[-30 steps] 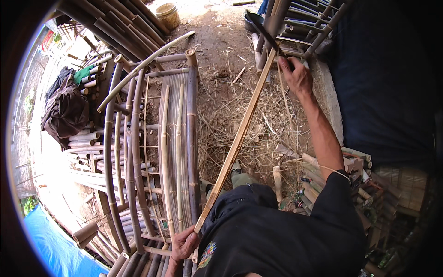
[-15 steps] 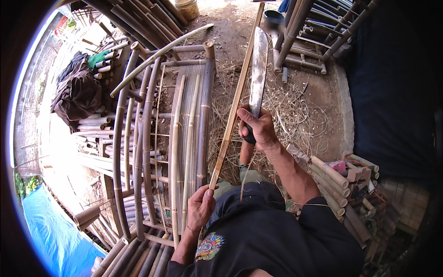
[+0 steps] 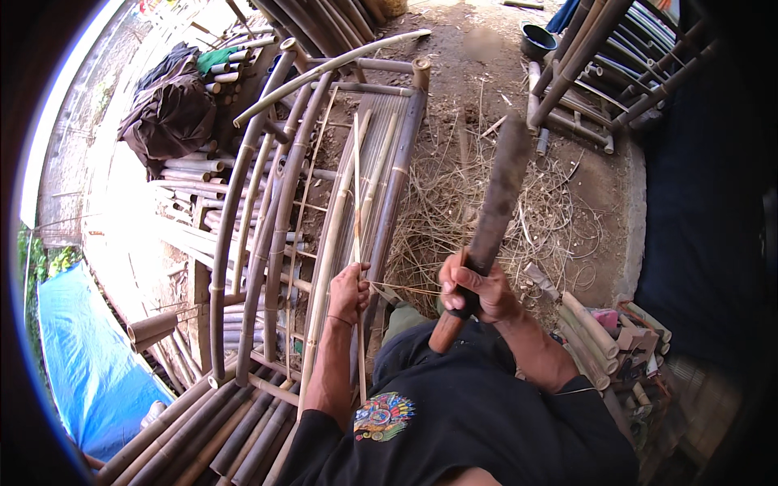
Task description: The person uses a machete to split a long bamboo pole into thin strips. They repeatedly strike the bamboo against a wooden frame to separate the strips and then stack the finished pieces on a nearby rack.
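Note:
My left hand point(image 3: 348, 293) is closed around a narrow, pale bamboo strip point(image 3: 356, 190). The strip rises past my fingers over a bamboo bench, and its lower end runs down beside my left forearm. In my right hand point(image 3: 485, 290) is a machete point(image 3: 499, 194), gripped by its dark, wood-ended handle, with the broad blade pointing up and away. A thin strand point(image 3: 409, 288) stretches between my two hands; my fingers hide how its ends are held.
The bamboo bench point(image 3: 399, 170) stands just left of centre, with split pieces lying on its seat. Shavings point(image 3: 551, 219) litter the ground ahead. Bamboo offcuts point(image 3: 587, 324) lie at right, a bamboo frame point(image 3: 579, 81) stands far right, and a blue tarp point(image 3: 97, 348) is at left.
The bamboo strip has swung left from beside the blade to over the bench, and my left hand now grips it farther along. The machete has come nearer and turned. The view has shifted.

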### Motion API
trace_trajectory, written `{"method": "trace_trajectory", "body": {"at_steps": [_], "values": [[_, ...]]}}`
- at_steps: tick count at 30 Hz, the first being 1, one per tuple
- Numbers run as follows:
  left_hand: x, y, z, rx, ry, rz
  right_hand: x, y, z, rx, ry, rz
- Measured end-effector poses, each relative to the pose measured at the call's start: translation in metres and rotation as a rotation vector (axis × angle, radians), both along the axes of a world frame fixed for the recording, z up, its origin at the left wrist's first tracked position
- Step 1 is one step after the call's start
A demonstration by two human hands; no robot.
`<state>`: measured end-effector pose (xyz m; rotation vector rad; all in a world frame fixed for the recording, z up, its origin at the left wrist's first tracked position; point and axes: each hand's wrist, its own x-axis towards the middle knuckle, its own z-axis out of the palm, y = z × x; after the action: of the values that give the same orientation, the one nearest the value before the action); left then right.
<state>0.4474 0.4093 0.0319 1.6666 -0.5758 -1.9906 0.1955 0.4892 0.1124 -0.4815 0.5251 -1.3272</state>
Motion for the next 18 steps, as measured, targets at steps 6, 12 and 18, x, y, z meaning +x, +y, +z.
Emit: {"method": "trace_trajectory", "body": {"at_steps": [6,12,18], "values": [[-0.025,0.018,0.003,-0.134,-0.137,-0.287,-0.067,0.004,-0.008,0.122,0.026,-0.193],[0.041,0.019,-0.042,0.122,0.102,-0.22,-0.179,-0.02,0.026,0.035,0.348,-0.82],[0.001,0.02,0.022,0.142,0.324,-0.328,-0.198,-0.033,0.0,0.446,1.39,-0.917]]}}
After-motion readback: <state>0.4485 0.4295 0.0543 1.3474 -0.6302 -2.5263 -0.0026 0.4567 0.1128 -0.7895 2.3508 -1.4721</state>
